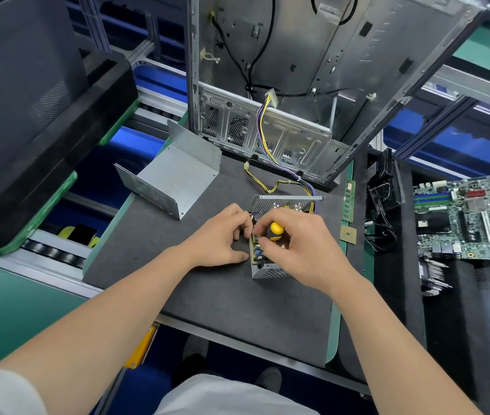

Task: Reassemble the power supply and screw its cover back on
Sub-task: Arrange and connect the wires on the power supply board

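Centre of frame: power supply (270, 273), an open-topped grey metal box with perforated end walls, flat on the dark mat; its circuit board shows inside, partly hidden by the hands. Wire bundle (285, 182), yellow, purple and black, leaves the far right corner and runs toward the top of the frame. Upper left of the box: cover (174, 175), a bent U of plain sheet metal, off and well apart, open side up. Screwdriver (276, 230), yellow-and-black handle, roughly upright over the board, gripped by the right hand (300, 250); left hand (222, 235) curled at the box's left edge
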`<state>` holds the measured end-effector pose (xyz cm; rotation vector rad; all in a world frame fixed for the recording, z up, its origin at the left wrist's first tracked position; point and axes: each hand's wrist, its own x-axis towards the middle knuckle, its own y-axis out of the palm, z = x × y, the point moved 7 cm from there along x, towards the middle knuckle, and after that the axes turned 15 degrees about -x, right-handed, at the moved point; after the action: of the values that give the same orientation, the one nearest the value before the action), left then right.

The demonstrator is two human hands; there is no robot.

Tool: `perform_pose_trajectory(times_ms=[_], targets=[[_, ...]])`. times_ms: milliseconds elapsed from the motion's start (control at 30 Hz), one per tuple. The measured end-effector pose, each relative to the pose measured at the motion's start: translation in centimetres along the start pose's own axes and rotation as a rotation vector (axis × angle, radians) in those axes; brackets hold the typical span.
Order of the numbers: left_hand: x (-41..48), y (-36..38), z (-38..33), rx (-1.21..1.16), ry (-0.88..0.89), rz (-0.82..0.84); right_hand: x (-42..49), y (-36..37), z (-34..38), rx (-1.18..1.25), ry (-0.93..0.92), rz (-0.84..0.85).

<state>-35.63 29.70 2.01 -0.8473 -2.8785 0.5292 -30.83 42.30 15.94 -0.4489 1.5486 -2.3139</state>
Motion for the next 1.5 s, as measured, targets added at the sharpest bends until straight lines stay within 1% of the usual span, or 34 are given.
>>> perform_pose_trajectory(times_ms=[200,400,600,700,800,900,967,1067,1133,1267,1333,1500], targets=[[0.1,0.1,0.1,-0.029,0.003,0.023,0.2,0.2,-0.2,0.000,-0.012,0.101],[0.0,0.2,0.1,-0.044,0.014,0.020,0.3,0.2,-0.1,-0.007,-0.044,0.148],[0.1,0.3,0.0,-0.048,0.018,0.013,0.6,0.4,0.2,-0.086,-0.096,0.279],[0.3,0.4,0.1,-0.089,-0.019,0.016,1.1,0.2,0.2,-0.151,-0.107,0.306],[0.6,0.2,0.2,-0.102,-0.061,0.056,1.4,0.0,0.0,-0.210,-0.109,0.333],[0.5,0.1,0.1,-0.120,-0.110,0.112,1.5,0.1,0.0,-0.231,-0.110,0.377],[0.3,0.2,0.2,-0.136,-0.157,0.122,1.5,0.2,0.0,-0.236,-0.097,0.397],[0.1,0.3,0.9,-0.104,-0.261,0.105,1.5,0.3,-0.1,-0.244,-0.075,0.394],[0.0,0.2,1.2,-0.089,-0.311,0.055,1.6,0.3,-0.2,-0.254,-0.059,0.378],[0.0,0.4,1.0,-0.095,-0.345,0.016,1.9,0.2,-0.5,-0.267,0.005,0.325],[0.1,0.6,1.0,-0.145,-0.383,0.015,2.0,0.1,-0.6,-0.293,0.037,0.289],[-0.1,0.6,0.7,-0.194,-0.418,0.047,2.5,0.2,-0.7,-0.470,0.052,0.184]])
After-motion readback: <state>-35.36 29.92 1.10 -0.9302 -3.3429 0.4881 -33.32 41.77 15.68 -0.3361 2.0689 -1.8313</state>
